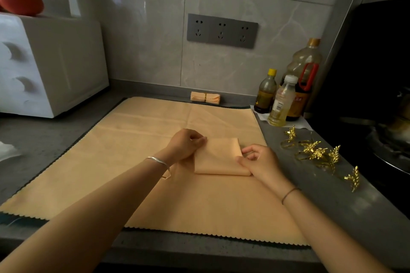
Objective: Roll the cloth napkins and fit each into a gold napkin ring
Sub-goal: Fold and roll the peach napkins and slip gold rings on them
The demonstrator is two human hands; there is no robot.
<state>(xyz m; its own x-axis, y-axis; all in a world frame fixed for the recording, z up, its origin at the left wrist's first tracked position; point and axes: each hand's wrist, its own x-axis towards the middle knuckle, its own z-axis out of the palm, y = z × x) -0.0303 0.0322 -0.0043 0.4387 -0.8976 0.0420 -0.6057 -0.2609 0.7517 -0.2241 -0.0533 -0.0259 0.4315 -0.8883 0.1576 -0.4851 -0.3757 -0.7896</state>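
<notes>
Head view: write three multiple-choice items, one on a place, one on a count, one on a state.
1. Where do the loose gold leaf-shaped napkin rings lie?
A. on a white drawer unit
B. on the grey counter right of the large spread peach cloth
C. in a bowl

2. How many clear plastic bottles stand near the wall?
A. one
B. three
C. six

3. What state is the small peach cloth napkin in?
A. folded flat, pinched by the left hand and right hand
B. rolled inside a ring
C. crumpled, untouched

Answers:
1 B, they sit on bare grey stone beside the cloth's right edge.
2 B, one large and two small show.
3 A, it lies flat with fingers on opposite sides.
</notes>
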